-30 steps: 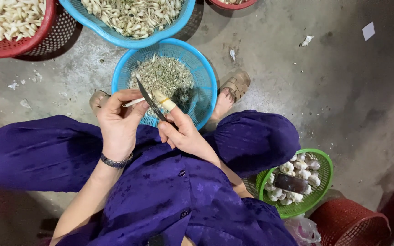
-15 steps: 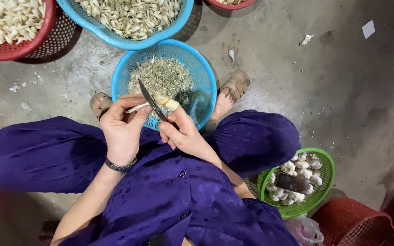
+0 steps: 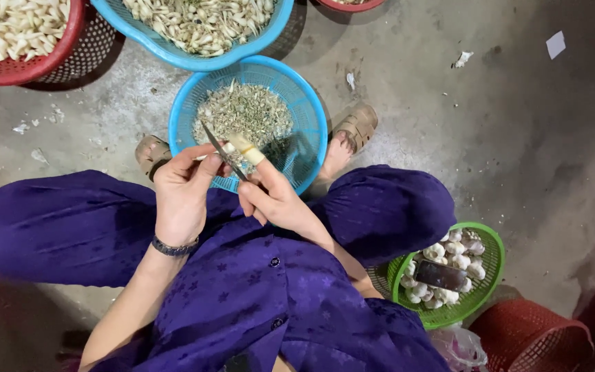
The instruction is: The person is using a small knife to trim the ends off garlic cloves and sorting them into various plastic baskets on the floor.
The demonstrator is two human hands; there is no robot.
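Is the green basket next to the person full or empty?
Partly full. The green basket holds a heap of white garlic bulbs with a dark flat thing lying on them, but bare mesh shows around the heap.

Grey concrete floor: blue basket, green basket, red baskets, scattered scraps, perhaps peelings.

A blue mesh basket holds pale greenish-tan scraps, a green basket holds white garlic bulbs, a red basket sits on grey floor, and the clothing is purple with faint stars.
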